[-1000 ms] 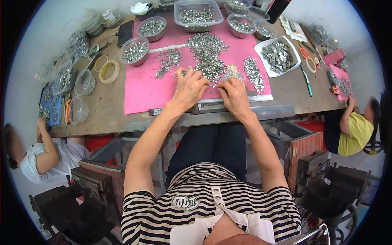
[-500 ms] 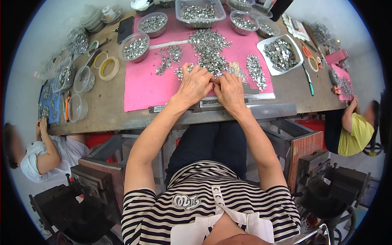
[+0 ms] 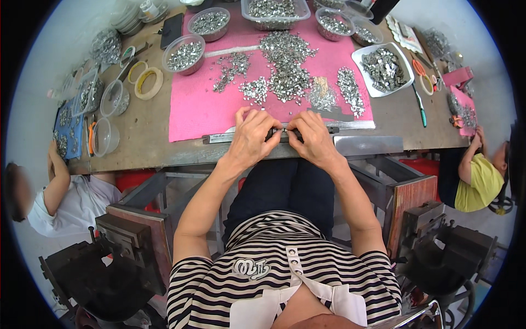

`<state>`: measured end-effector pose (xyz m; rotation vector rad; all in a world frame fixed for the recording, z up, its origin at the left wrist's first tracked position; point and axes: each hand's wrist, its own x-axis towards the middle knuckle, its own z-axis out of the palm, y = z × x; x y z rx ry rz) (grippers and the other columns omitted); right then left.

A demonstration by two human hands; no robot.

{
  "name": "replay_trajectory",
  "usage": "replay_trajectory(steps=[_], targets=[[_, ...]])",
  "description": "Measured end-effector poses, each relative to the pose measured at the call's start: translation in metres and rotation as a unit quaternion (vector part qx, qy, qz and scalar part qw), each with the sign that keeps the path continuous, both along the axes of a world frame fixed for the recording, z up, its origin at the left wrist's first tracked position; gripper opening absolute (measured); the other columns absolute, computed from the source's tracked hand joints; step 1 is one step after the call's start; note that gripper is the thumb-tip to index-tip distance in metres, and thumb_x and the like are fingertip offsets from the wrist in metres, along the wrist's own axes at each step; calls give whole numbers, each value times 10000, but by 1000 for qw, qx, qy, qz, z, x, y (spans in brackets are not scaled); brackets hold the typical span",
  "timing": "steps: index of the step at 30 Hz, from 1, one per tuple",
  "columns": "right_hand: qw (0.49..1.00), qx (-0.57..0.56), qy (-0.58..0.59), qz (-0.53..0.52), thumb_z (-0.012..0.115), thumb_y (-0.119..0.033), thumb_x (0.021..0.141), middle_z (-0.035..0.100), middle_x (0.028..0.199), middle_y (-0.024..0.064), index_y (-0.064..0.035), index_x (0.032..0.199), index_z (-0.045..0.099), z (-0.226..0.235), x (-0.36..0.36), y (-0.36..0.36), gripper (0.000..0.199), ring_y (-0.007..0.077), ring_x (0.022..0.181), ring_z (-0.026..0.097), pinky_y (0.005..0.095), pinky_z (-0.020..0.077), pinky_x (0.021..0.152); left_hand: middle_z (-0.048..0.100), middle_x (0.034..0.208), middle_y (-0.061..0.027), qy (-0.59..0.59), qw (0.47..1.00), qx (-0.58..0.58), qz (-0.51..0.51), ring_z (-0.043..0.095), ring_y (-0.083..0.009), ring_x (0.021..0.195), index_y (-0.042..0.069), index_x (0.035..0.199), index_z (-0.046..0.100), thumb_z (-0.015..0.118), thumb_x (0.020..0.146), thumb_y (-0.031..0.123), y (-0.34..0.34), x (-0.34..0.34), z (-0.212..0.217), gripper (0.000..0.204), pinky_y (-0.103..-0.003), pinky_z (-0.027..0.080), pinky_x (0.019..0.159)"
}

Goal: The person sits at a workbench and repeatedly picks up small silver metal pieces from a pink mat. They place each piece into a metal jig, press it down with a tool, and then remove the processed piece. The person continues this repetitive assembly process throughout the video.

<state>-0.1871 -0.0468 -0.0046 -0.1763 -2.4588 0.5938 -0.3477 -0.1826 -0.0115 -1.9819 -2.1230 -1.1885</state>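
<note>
My left hand and my right hand meet at the table's near edge, thumbs and fingertips pinched close together. What sits between the fingertips is too small to make out. Under them runs a long, narrow metal bar with a dark slotted middle, mostly covered by my hands. Just beyond, loose small silvery metal pieces are heaped on a pink mat. A smaller cluster of shiny pieces is beyond my left hand, and thin pale pieces lie beyond my right.
Bowls of metal pieces and a clear rectangular tub line the far side. At right are a white dish, orange-handled scissors and a toothbrush. Tape rolls lie left. Two people sit at either side.
Both hands have drawn back from the loose pieces toward me, down onto the metal bar. The shiny cluster behind my left hand is now uncovered.
</note>
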Motion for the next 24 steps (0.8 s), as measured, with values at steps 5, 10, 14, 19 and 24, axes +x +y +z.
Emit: replay_trajectory(steps=[5,10,14,19,24], targets=[[1000,-4,-2,4,748,21,805,618,908,81,-32,927,643,2,1,0,170,276,841,584,399,430,756,644,883,-46,-14,1000,-1,-10,627,-242,915,79,975,714,760,855,122,-2,1,2,136,-485,353,1063],[998,-49,20,-19,732,2,848,628,899,90,-25,938,682,6,-1,9,107,287,827,594,402,445,763,677,928,-72,-87,996,-4,-4,629,-261,922,54,1042,730,736,897,101,-7,-2,-3,153,-440,383,1032],[997,-47,-23,-58,737,-39,865,632,900,103,-23,929,689,-3,-14,20,82,298,849,620,419,450,779,681,925,-79,-71,997,-6,15,617,-270,896,47,1035,737,755,892,117,-2,5,2,160,-423,395,1000],[993,-32,-76,-83,751,-97,871,623,897,99,-45,921,689,-4,-25,20,95,309,907,633,437,447,810,662,890,-76,-41,999,24,10,602,-270,863,48,987,743,808,833,118,-3,6,-5,181,-413,426,907],[995,-47,-48,-74,745,-100,875,617,889,102,-50,945,679,-6,-22,21,109,308,894,631,432,445,804,650,879,-76,-24,998,54,32,596,-271,856,47,950,737,822,811,113,0,11,-11,177,-410,439,843]])
